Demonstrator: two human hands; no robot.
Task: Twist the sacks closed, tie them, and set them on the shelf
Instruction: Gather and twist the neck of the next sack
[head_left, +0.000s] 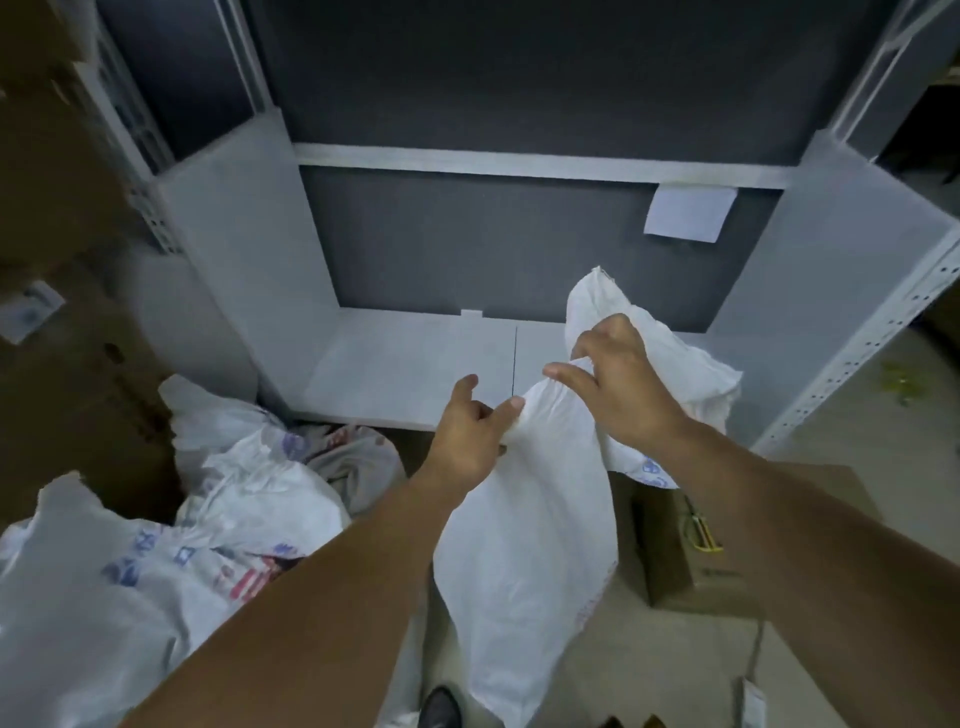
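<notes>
The white woven-plastic sack (524, 571) in the middle looks thin and matt, soft and finely creased, bunching into tight folds near its top. The heap of white printed sacks (156, 545) on the left has the same dull, crumpled plastic-cloth look. The pale grey metal shelf (415, 364) is smooth and painted, with a faint sheen. Its perforated metal upright (857, 353) is punched with rows of holes. The dark grey back panel (519, 249) is flat and matt. A white sheet of paper (688, 213) on it looks smooth. The brown cardboard box (675, 561) on the floor is dull and rough, and the black shoe (440, 706) is slightly glossy.
</notes>
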